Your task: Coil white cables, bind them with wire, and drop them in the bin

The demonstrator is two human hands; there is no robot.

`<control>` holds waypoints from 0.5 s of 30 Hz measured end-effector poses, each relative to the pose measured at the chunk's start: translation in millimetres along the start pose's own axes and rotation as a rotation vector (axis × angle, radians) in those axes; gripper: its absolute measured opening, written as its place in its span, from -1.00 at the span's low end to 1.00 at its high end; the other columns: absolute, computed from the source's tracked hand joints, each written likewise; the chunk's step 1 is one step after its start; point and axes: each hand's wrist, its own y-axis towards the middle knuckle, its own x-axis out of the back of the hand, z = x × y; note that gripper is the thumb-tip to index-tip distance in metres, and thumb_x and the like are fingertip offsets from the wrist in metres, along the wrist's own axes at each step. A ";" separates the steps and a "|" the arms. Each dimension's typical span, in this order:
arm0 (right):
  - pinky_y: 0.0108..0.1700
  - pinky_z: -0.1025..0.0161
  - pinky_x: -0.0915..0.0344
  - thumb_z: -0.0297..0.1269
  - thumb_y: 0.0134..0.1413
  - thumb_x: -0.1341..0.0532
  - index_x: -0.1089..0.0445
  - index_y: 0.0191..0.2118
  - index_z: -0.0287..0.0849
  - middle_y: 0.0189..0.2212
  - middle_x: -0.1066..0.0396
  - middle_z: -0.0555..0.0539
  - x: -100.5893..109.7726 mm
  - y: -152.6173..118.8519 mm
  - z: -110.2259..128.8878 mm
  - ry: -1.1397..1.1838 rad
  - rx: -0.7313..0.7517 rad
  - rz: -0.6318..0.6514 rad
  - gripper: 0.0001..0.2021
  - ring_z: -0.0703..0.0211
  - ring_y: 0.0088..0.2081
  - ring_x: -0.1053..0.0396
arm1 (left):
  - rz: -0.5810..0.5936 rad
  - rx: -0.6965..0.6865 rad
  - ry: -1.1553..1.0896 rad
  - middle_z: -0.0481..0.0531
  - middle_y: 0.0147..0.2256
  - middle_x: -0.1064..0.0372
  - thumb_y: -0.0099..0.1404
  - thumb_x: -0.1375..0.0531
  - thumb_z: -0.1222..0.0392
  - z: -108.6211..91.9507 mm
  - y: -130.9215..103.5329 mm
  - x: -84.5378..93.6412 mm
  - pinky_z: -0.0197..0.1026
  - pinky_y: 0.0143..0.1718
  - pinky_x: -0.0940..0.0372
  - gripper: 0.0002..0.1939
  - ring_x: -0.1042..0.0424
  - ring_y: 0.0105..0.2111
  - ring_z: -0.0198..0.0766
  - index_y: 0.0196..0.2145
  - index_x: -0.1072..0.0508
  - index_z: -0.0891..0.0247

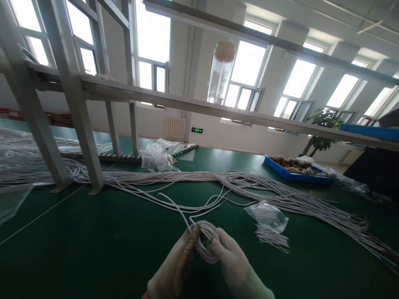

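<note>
Between my two gloved hands is a small coil of pale grey cable (208,254), wound in several loops. The left side of the coil is gripped by my left hand (179,259), its thumb and fingers closed on the loops. My right hand (232,259) pinches the right side, thumb over the windings. Two lengths of cable rise from the top of the coil; one ends in a loose tip (160,194), and the other curves away toward the long cable bundle (193,176) on the green table (124,249). The palms and some fingers are hidden.
Right of my hands lie a clear plastic bag (268,216) and thin white ties (272,238). A blue tray (299,176) with brownish parts stands further back. Crumpled plastic (158,155) lies behind the bundle. Metal posts (77,108) carry a shelf (174,99) holding a bottle (220,72).
</note>
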 end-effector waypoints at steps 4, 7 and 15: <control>0.09 -0.11 -0.32 0.14 0.16 -0.23 -0.39 0.04 -0.27 -0.04 -0.46 -0.28 -5.1 -0.5 -6.8 0.148 -0.050 0.048 -0.44 -0.20 0.01 -0.42 | 0.079 0.050 -0.156 0.19 -0.03 -0.47 0.03 -0.46 -0.08 -11.2 -5.2 -13.3 0.19 0.22 -0.24 -0.33 -0.36 0.15 0.22 0.05 -0.44 0.22; 0.06 -0.16 -0.34 0.07 0.18 -0.20 -0.33 0.13 -0.18 0.01 -0.41 -0.27 -10.0 3.2 -16.5 -0.229 -0.059 -0.121 -0.47 -0.24 0.02 -0.39 | 0.085 0.085 -0.205 0.22 0.02 -0.44 0.04 -0.47 -0.06 -9.7 -4.5 -14.1 0.15 0.16 -0.31 -0.31 -0.39 0.12 0.20 0.05 -0.43 0.27; -0.10 -0.27 -0.37 -0.12 0.22 -0.11 -0.41 0.09 -0.12 -0.12 -0.40 -0.32 -17.6 9.7 -27.4 -0.856 -0.014 -0.402 -0.61 -0.32 -0.13 -0.36 | 0.048 0.064 -0.154 0.19 -0.01 -0.46 0.13 -0.44 0.08 1.2 6.0 -5.9 0.15 0.13 -0.33 -0.50 -0.43 0.08 0.14 -0.02 -0.46 0.26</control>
